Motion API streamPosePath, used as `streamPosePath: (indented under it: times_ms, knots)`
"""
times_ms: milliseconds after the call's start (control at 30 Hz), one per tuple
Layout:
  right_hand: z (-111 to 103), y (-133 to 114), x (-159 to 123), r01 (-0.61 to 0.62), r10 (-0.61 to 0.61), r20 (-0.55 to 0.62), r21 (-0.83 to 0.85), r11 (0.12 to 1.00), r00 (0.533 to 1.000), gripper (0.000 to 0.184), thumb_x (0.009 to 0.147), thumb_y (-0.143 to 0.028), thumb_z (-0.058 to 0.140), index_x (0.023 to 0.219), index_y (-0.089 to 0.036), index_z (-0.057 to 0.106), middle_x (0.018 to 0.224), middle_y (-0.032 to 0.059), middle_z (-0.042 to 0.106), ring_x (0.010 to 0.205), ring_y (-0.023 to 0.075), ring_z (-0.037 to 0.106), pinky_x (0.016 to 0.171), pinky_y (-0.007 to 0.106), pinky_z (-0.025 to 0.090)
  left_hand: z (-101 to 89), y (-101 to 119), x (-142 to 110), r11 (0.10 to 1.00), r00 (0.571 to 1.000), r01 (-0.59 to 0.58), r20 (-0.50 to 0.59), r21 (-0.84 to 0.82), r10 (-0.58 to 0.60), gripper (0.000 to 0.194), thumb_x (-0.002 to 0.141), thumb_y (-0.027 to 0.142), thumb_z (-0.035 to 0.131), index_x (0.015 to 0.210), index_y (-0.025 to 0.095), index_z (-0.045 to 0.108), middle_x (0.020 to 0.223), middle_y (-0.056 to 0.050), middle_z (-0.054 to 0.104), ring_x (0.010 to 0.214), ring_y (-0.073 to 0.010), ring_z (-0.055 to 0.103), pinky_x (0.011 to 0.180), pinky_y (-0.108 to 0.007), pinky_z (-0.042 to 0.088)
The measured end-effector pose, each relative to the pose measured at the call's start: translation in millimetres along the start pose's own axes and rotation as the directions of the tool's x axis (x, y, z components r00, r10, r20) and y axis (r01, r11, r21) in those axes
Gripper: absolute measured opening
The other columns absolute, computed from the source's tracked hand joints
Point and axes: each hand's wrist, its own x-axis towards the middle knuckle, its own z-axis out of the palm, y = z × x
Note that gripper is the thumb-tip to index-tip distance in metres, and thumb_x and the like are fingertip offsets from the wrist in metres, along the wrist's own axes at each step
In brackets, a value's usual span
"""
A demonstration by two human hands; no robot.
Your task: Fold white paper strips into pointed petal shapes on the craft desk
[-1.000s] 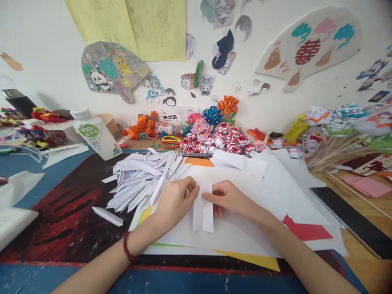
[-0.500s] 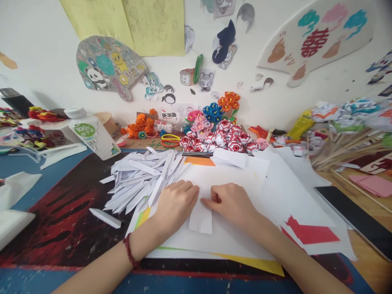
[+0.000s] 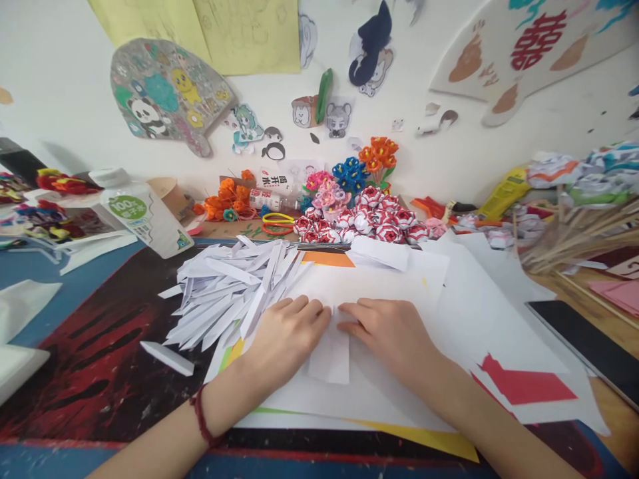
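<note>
A small white paper strip (image 3: 330, 362) with a lengthwise crease lies on larger white sheets (image 3: 394, 396). My left hand (image 3: 294, 336) is closed at its upper left edge, thumb and fingers pressed together on the paper. At the upper right edge my right hand (image 3: 387, 332) holds the strip between thumb and curled fingers, a narrow gap from the left hand. The strip's top edge is partly hidden by the fingers. Beside my left hand lies a heap of folded white paper pieces (image 3: 219, 286), and one loose folded piece (image 3: 167, 358) sits apart on the dark mat (image 3: 100, 372).
A white bottle (image 3: 142, 216) stands back left. Red-and-white paper flowers (image 3: 379, 219) line the rear. Cut white paper (image 3: 379, 253) rests at the sheets' far edge. To the right are a red paper scrap (image 3: 529, 382), a black phone (image 3: 589, 342) and thin wooden sticks (image 3: 584, 233).
Both hands have lowered from holding the strip slightly raised to pressing it near the sheets. The right fingers have shifted along its upper right edge. The camera view has tilted slightly.
</note>
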Motion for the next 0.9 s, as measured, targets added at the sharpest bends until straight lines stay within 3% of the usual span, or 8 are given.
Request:
streamPosePath:
  times_ms: [433,733,900]
  knots:
    - [3.8,1.6,-0.9,0.119,-0.125,-0.042,-0.111,0.987,0.991,0.018,0.09,-0.021,0.056,0.105,-0.021,0.066,0.068,-0.0003,0.065,0.063,0.0168,0.062,0.052,0.031,0.028,-4.4,0.4,1.5,0.997,0.996,-0.064,0.062,0.038,0.062,0.014,0.088,0.01,0.049,0.098,0.014,0.059,0.08,-0.004,0.06,0.067,-0.0184,0.055,0.054,-0.031,0.041]
    - [4.0,1.6,-1.0,0.118,-0.12,0.0,-0.147,0.982,0.993,0.016,0.093,-0.022,0.051,0.101,-0.023,0.065,0.071,-0.0012,0.063,0.065,0.0148,0.06,0.053,0.03,0.024,-4.4,0.3,2.8,0.998,0.994,-0.043,0.103,0.038,0.038,0.013,0.089,0.011,0.049,0.098,0.015,0.058,0.082,-0.004,0.059,0.064,-0.016,0.052,0.055,-0.029,0.04]
    - [4.1,1.2,-1.3,0.131,-0.13,0.016,-0.19,0.973,0.991,0.017,0.094,-0.021,0.049,0.103,-0.022,0.064,0.073,-0.0012,0.063,0.066,0.0148,0.06,0.053,0.031,0.022,-6.0,0.6,3.9,0.999,0.994,-0.042,0.102,0.028,0.039,0.01,0.089,0.013,0.052,0.096,0.014,0.059,0.084,-0.004,0.059,0.073,-0.0185,0.053,0.06,-0.031,0.042]
